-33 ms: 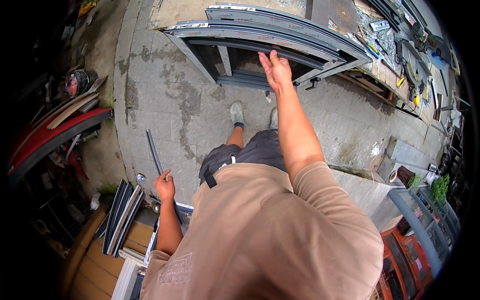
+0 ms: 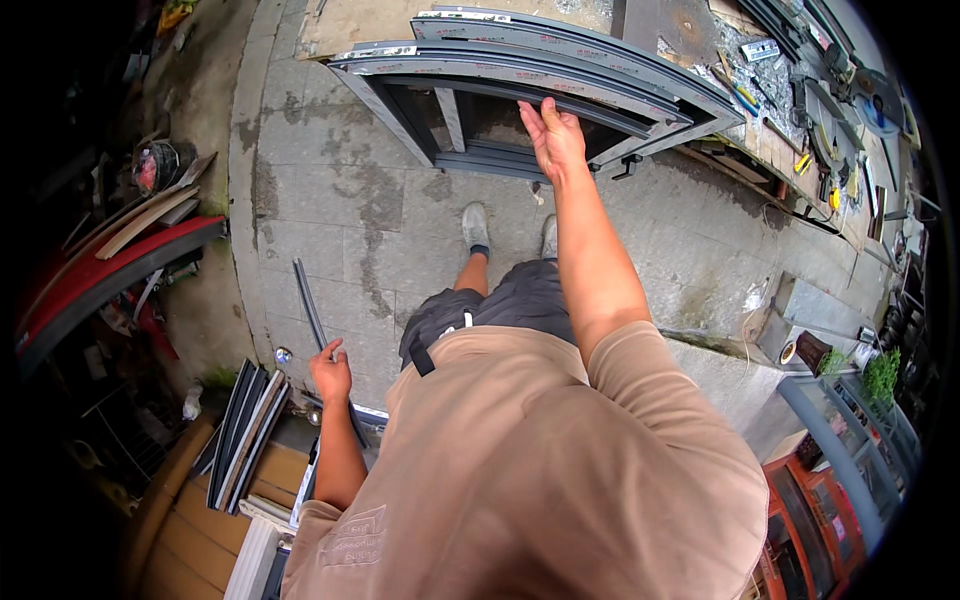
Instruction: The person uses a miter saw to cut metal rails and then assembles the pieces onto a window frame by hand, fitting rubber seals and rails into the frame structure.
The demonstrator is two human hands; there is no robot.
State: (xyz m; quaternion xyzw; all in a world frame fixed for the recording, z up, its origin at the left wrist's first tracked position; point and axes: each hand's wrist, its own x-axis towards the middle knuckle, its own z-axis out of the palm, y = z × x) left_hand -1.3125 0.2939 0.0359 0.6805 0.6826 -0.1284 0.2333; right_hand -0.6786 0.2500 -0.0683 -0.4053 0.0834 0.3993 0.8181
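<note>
Your right hand (image 2: 556,140) has its fingers half curled at the dark bar (image 2: 602,117) of the grey window frame (image 2: 450,64); can't tell if they close on it. The frame stands just beyond your shoes (image 2: 475,228), beside the cluttered workbench (image 2: 688,32). Your left hand (image 2: 330,372) hangs loosely curled at a long dark strip (image 2: 308,300) (held or merely overlapping, unclear). Nothing clearly changes from the earlier picture, so the work looks paused. Hidden: the bar's far side, where your fingertips may wrap, and part of the strip behind your left hand. Picture edges fall black.
</note>
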